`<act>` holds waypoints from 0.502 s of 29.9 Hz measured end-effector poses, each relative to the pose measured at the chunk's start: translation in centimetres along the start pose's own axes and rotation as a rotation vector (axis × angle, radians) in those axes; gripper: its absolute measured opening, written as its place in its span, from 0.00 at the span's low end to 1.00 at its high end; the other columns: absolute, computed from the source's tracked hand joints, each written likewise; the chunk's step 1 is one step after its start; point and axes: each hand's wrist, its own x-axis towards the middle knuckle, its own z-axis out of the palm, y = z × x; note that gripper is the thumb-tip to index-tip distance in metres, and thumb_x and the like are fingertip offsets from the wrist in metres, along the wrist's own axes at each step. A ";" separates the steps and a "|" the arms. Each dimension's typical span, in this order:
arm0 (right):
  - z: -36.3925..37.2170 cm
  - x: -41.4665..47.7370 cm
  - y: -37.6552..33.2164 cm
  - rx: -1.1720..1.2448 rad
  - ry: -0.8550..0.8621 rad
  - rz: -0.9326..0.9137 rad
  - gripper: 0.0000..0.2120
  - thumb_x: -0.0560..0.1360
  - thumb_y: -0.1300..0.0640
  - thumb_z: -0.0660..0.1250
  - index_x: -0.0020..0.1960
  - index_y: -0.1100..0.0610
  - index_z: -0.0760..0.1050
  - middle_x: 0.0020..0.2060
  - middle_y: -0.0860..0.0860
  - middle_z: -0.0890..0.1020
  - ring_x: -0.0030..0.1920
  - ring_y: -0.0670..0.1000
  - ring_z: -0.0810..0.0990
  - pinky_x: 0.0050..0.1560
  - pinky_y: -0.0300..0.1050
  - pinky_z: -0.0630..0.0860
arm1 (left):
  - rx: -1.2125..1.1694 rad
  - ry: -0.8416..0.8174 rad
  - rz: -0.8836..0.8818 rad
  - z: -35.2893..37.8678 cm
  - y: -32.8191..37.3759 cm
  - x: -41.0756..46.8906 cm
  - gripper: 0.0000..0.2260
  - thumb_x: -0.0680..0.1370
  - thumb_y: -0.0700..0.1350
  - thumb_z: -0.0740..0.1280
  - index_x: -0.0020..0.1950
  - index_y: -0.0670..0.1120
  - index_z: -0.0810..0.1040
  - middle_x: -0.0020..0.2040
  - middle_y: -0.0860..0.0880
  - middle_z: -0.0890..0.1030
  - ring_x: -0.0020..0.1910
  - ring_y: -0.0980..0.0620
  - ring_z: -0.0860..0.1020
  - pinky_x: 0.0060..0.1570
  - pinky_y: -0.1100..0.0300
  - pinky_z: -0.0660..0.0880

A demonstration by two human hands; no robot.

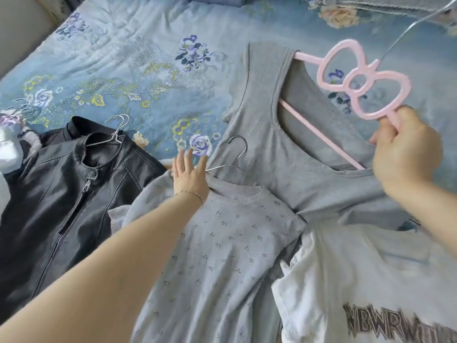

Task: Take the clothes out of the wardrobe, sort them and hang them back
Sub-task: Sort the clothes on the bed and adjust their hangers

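Note:
A plain grey top (291,154) hangs on a pink hanger with a bow-shaped top (363,82). My right hand (405,154) grips that hanger just below the bow. Left of it, a light grey top with a small print (222,256) lies on a metal wire hanger (235,157). With straight fingers, my left hand (190,174) rests on the shoulder of this printed top, beside the wire hanger. A black leather jacket (64,189) on another wire hanger lies at the left. A white T-shirt with lettering (371,280) lies at the lower right.
Everything lies on a bed with a blue flowered cover (128,70). Several loose wire hangers (24,110) and a white garment (7,149) sit at the far left edge. A grey knitted garment (385,3) on a wire hanger lies at the top right.

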 end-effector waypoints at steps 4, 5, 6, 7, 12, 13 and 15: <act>-2.5 -2.5 -1.5 0.029 0.012 -0.039 0.13 0.76 0.57 0.55 0.47 0.62 0.75 0.41 0.61 0.84 0.45 0.67 0.79 0.39 0.51 0.69 | -0.096 -0.166 -0.052 -1.0 -1.2 -5.3 0.32 0.75 0.36 0.58 0.76 0.52 0.50 0.76 0.43 0.44 0.76 0.42 0.42 0.74 0.50 0.44; -3.3 -2.9 -2.1 0.039 0.013 -0.047 0.13 0.75 0.56 0.54 0.47 0.62 0.75 0.41 0.60 0.84 0.44 0.67 0.79 0.39 0.51 0.69 | -0.140 -0.212 -0.074 -1.5 -1.5 -6.6 0.33 0.75 0.37 0.59 0.76 0.53 0.50 0.76 0.44 0.44 0.76 0.42 0.43 0.74 0.51 0.46; -4.2 -3.3 -2.9 0.049 0.017 -0.048 0.14 0.74 0.56 0.53 0.47 0.61 0.76 0.41 0.59 0.84 0.44 0.66 0.79 0.39 0.50 0.69 | -0.183 -0.258 -0.090 -2.1 -1.8 -7.8 0.33 0.76 0.39 0.60 0.76 0.53 0.49 0.76 0.44 0.45 0.76 0.42 0.45 0.74 0.52 0.48; -5.4 -3.6 -3.9 0.059 0.032 -0.058 0.16 0.74 0.55 0.53 0.47 0.61 0.76 0.42 0.59 0.84 0.45 0.66 0.79 0.40 0.50 0.70 | -0.221 -0.304 -0.089 -3.2 -2.1 -9.1 0.32 0.76 0.40 0.61 0.76 0.53 0.49 0.76 0.44 0.45 0.76 0.43 0.47 0.74 0.52 0.50; -11.2 -3.4 -9.7 0.027 0.118 -0.157 0.20 0.73 0.54 0.52 0.52 0.60 0.79 0.43 0.65 0.82 0.44 0.69 0.78 0.39 0.51 0.69 | -0.325 -0.509 0.003 -9.9 -1.8 -12.8 0.28 0.78 0.43 0.61 0.75 0.53 0.54 0.75 0.45 0.57 0.73 0.46 0.60 0.68 0.55 0.62; -13.5 -3.2 -11.2 0.022 0.127 -0.164 0.20 0.73 0.54 0.52 0.53 0.60 0.79 0.43 0.65 0.82 0.44 0.69 0.77 0.38 0.50 0.67 | -0.363 -0.494 0.012 -12.6 -1.6 -13.7 0.27 0.78 0.44 0.61 0.75 0.52 0.56 0.72 0.45 0.63 0.69 0.46 0.66 0.64 0.59 0.66; -14.8 -1.9 -12.7 -0.003 0.040 -0.112 0.18 0.76 0.55 0.53 0.53 0.60 0.78 0.44 0.65 0.81 0.46 0.68 0.77 0.39 0.48 0.62 | -0.501 -0.471 -0.016 -14.9 -0.5 -13.9 0.25 0.78 0.43 0.62 0.73 0.50 0.59 0.59 0.49 0.73 0.53 0.51 0.76 0.46 0.71 0.72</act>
